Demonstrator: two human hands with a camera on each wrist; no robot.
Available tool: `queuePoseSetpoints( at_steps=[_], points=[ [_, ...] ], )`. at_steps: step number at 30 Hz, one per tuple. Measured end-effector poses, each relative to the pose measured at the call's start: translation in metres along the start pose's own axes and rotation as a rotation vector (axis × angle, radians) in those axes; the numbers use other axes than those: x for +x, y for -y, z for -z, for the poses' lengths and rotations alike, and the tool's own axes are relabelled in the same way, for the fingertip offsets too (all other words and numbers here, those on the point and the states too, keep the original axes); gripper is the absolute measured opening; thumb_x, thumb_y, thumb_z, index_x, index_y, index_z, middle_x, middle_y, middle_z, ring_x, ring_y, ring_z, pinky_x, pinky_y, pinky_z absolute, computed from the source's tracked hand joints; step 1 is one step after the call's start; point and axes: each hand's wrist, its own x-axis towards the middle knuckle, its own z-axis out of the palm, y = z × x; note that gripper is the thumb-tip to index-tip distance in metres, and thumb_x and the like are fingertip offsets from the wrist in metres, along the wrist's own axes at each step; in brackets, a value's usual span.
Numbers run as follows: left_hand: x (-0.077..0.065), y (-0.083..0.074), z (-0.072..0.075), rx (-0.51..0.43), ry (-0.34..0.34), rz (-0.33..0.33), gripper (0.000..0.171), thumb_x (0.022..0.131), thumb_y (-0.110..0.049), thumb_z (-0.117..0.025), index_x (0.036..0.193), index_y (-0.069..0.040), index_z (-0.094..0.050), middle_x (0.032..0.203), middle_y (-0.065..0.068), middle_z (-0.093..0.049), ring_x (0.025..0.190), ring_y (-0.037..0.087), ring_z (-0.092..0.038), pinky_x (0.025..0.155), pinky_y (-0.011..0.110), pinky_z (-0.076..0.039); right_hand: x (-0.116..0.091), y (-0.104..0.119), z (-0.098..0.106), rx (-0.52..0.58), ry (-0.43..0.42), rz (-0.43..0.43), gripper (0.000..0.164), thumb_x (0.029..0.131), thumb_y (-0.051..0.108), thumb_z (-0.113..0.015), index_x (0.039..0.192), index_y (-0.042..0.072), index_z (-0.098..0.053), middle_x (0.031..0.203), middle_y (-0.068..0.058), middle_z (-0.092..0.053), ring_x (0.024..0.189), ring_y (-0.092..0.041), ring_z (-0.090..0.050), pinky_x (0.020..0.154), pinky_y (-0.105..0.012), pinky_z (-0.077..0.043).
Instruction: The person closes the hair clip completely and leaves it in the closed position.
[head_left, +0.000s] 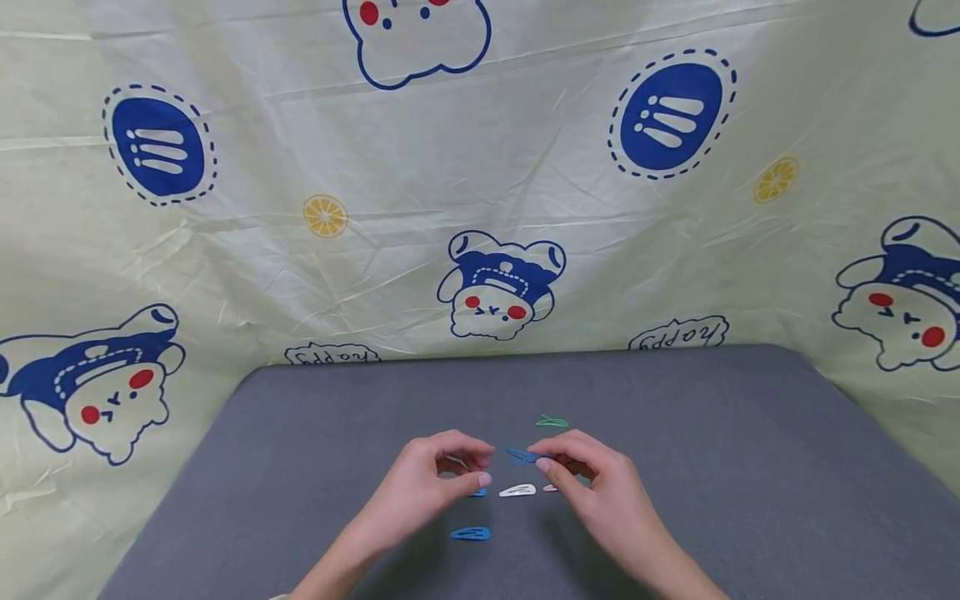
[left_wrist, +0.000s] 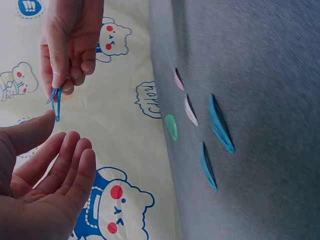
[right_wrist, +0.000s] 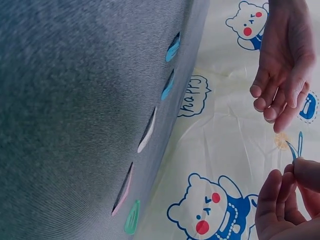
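Observation:
Between thumb and fingertips, my right hand (head_left: 600, 483) pinches a blue snap hair clip (head_left: 522, 456) above the table. The clip is sprung apart, its two legs spread in a V toward the left hand. My left hand (head_left: 431, 475) hovers just left of it, fingers loosely bent and holding nothing; a gap separates it from the clip. Below the hands lie a white hair clip (head_left: 517, 491), a pink hair clip (right_wrist: 123, 189) partly hidden by the right hand in the head view, and two more blue clips, one of them nearest the front (head_left: 470, 533).
A green hair clip (head_left: 552, 422) lies farther back on the grey table (head_left: 337, 417). The second blue clip on the cloth (left_wrist: 208, 166) is partly covered by the left hand in the head view. A printed curtain (head_left: 262, 275) hangs behind the table.

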Motion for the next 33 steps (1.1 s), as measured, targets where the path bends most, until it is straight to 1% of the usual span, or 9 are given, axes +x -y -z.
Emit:
queuePoseSetpoints(
  at_steps=[4, 9, 12, 16, 18, 21, 25, 29, 33],
  points=[
    [0.0, -0.004, 0.0, -0.018, -0.018, 0.015, 0.021, 0.087, -0.013, -0.076, 0.107, -0.017, -0.073, 0.098, -0.008, -0.069, 0.088, 0.014, -0.065, 0.082, 0.033, -0.053, -0.002, 0.003, 0.0, 0.02, 0.004, -0.001, 0.017, 0.091, 0.014, -0.071, 0.102, 0.027, -0.073, 0.092, 0.007, -0.066, 0.079, -0.011, -0.061, 0.071, -0.028, -0.053],
    [-0.001, -0.005, -0.002, -0.026, -0.033, 0.017, 0.023, 0.086, -0.014, -0.077, 0.108, -0.018, -0.073, 0.099, -0.009, -0.069, 0.086, 0.014, -0.065, 0.082, 0.033, -0.053, -0.003, 0.004, -0.002, 0.022, 0.022, 0.024, 0.016, 0.091, 0.014, -0.071, 0.101, 0.028, -0.073, 0.095, 0.012, -0.066, 0.081, -0.011, -0.062, 0.072, -0.028, -0.053],
    [-0.002, -0.006, -0.004, -0.019, -0.035, -0.003, 0.025, 0.085, -0.015, -0.079, 0.109, -0.017, -0.073, 0.1, -0.008, -0.069, 0.086, 0.014, -0.065, 0.083, 0.033, -0.053, -0.004, 0.005, -0.003, 0.011, 0.033, -0.003, 0.018, 0.091, 0.014, -0.071, 0.1, 0.03, -0.073, 0.094, 0.014, -0.066, 0.081, -0.011, -0.061, 0.072, -0.028, -0.052],
    [-0.003, -0.008, -0.011, 0.02, -0.048, -0.011, 0.025, 0.084, -0.02, -0.08, 0.107, -0.019, -0.073, 0.098, -0.007, -0.068, 0.086, 0.013, -0.065, 0.082, 0.037, -0.054, -0.006, 0.008, -0.004, 0.002, 0.053, -0.03, 0.022, 0.091, 0.012, -0.071, 0.098, 0.033, -0.072, 0.094, 0.015, -0.065, 0.083, -0.01, -0.061, 0.076, -0.028, -0.052],
    [-0.004, -0.009, -0.016, 0.047, -0.067, -0.022, 0.023, 0.082, -0.023, -0.081, 0.104, -0.02, -0.074, 0.095, -0.008, -0.069, 0.085, 0.011, -0.064, 0.081, 0.038, -0.054, -0.007, 0.008, -0.005, 0.009, 0.061, -0.01, 0.021, 0.091, 0.012, -0.071, 0.098, 0.032, -0.072, 0.094, 0.016, -0.066, 0.084, -0.01, -0.062, 0.077, -0.029, -0.053],
    [-0.005, -0.01, -0.023, 0.067, -0.1, -0.032, 0.016, 0.081, -0.024, -0.082, 0.096, -0.022, -0.075, 0.088, -0.011, -0.069, 0.082, 0.009, -0.064, 0.076, 0.033, -0.054, -0.009, 0.007, -0.005, 0.033, 0.06, 0.024, 0.018, 0.091, 0.014, -0.071, 0.098, 0.031, -0.072, 0.095, 0.015, -0.066, 0.085, -0.01, -0.063, 0.078, -0.029, -0.053],
    [-0.005, -0.01, -0.026, 0.068, -0.122, -0.023, 0.008, 0.083, -0.022, -0.081, 0.089, -0.022, -0.075, 0.082, -0.014, -0.068, 0.077, 0.008, -0.062, 0.07, 0.028, -0.053, -0.009, 0.007, -0.004, 0.045, 0.058, 0.001, 0.014, 0.091, 0.018, -0.071, 0.097, 0.03, -0.073, 0.095, 0.015, -0.067, 0.084, -0.01, -0.063, 0.077, -0.029, -0.053],
    [-0.005, -0.009, -0.026, 0.07, -0.13, -0.018, 0.005, 0.084, -0.021, -0.08, 0.088, -0.021, -0.076, 0.08, -0.015, -0.069, 0.075, 0.008, -0.062, 0.072, 0.029, -0.052, -0.009, 0.007, -0.003, 0.058, 0.064, -0.031, 0.012, 0.091, 0.02, -0.071, 0.096, 0.031, -0.073, 0.094, 0.014, -0.067, 0.083, -0.012, -0.062, 0.075, -0.03, -0.053],
    [-0.006, -0.007, -0.025, 0.065, -0.132, -0.041, 0.004, 0.084, -0.022, -0.08, 0.086, -0.02, -0.077, 0.079, -0.015, -0.069, 0.075, 0.009, -0.061, 0.074, 0.029, -0.051, -0.008, 0.002, -0.004, 0.108, 0.075, 0.005, 0.011, 0.09, 0.021, -0.072, 0.097, 0.029, -0.074, 0.095, 0.011, -0.069, 0.083, -0.013, -0.063, 0.074, -0.03, -0.053]
  ],
)
